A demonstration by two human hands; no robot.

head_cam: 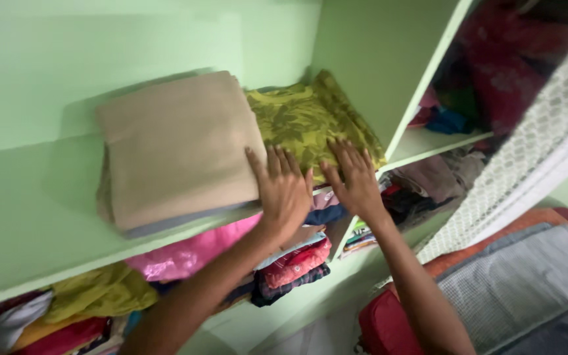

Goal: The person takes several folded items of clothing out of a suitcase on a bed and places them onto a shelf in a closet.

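A folded olive-yellow patterned cloth [304, 115] lies on a light green cupboard shelf [27, 217]. Both my hands rest flat on its front edge. My left hand [282, 187] presses near the seam between that cloth and a folded beige cloth [179, 148] stacked to its left. My right hand [356, 177] lies with fingers spread on the patterned cloth's right front corner. Neither hand grips anything.
Below the shelf sit stacks of folded clothes, pink [192, 253], red [297, 263] and yellow [100, 292]. A green divider wall [376, 59] separates a right compartment with more clothes [428, 177]. A white lattice panel [534, 144] hangs at right. A red bag [382, 325] and grey checked fabric [527, 276] lie lower right.
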